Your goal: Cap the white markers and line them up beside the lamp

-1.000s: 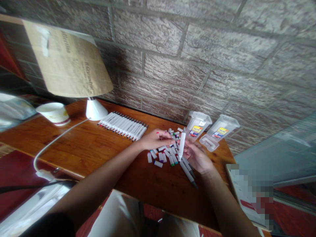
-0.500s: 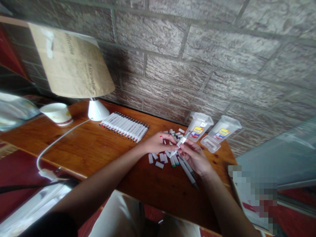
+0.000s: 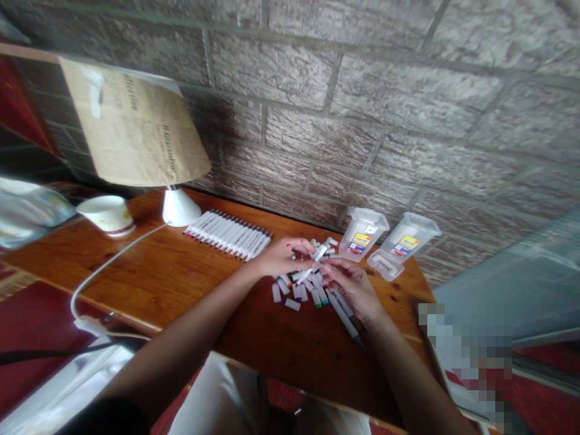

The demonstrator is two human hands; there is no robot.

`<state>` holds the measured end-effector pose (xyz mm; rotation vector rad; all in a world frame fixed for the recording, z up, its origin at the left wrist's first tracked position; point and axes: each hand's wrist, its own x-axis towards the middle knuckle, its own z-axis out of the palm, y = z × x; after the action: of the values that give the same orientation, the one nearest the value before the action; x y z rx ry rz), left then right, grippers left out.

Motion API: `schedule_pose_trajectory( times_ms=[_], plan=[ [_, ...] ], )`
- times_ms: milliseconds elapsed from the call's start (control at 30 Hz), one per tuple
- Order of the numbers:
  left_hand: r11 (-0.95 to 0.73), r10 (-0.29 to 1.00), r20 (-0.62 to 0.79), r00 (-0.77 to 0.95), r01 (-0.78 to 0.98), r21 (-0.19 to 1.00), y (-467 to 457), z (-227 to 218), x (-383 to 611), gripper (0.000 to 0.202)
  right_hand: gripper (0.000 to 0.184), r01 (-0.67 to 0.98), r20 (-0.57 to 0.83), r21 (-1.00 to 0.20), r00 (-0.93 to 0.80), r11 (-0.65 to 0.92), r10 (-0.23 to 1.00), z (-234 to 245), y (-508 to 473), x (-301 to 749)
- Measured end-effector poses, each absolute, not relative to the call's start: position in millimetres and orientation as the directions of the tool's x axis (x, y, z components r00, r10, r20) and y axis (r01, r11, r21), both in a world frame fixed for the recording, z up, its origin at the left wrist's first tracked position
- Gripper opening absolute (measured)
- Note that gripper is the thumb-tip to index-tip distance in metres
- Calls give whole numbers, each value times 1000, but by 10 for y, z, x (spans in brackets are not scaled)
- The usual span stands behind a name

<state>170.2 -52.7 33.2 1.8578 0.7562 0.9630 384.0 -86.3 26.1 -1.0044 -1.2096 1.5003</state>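
Note:
My left hand (image 3: 281, 256) and my right hand (image 3: 351, 286) meet over a scatter of loose marker caps (image 3: 296, 290) on the wooden table (image 3: 181, 278). Together they grip a white marker (image 3: 312, 263), which lies tilted between the fingertips. The fingers of both hands are pinched round it. A few uncapped markers (image 3: 344, 314) lie beside my right wrist. A neat row of capped white markers (image 3: 226, 232) lies to the left of my left hand.
Two clear plastic cases (image 3: 385, 238) stand by the brick wall at the back right. A lamp (image 3: 179, 205) with a paper shade, its white cord (image 3: 104, 266) and a white bowl (image 3: 107, 214) are at the left. Papers lie at the right edge.
The marker stood upright in my right hand a second ago. It has tipped over towards the left, and my left hand has closed on its other end.

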Motion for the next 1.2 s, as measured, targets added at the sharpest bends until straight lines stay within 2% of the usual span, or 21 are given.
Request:
schedule_pose_trajectory(
  times_ms=[133,267,367,467,567,900,1200],
  plan=[
    [-410,907,289,308,479,776,-418,420,1353,31,33,-146,-36,-986,-252,-75,967,233,-850,3847],
    [-243,968,199,156,783,572,-349,462,1160,28,30,-134,3,-990,-293,-38,956,225,-849,3862],
    [-113,992,96,81,907,407,-373,478,1179,22,30,-138,-12,-989,-311,-58,950,227,-851,3873],
    [-55,998,44,44,950,308,-421,495,1252,21,31,-131,-28,-989,-323,-74,946,240,-856,3877],
    [-33,999,21,29,964,264,-443,492,1295,24,31,-117,-49,-989,-344,-94,938,264,-870,3879],
    [20,999,22,-29,943,332,-373,415,1179,16,34,-81,-77,-990,-356,-113,931,270,-877,3886],
    [90,996,-32,-84,956,279,-346,363,1175,15,35,-63,-72,-993,-346,-99,936,283,-880,3888]
  ],
)
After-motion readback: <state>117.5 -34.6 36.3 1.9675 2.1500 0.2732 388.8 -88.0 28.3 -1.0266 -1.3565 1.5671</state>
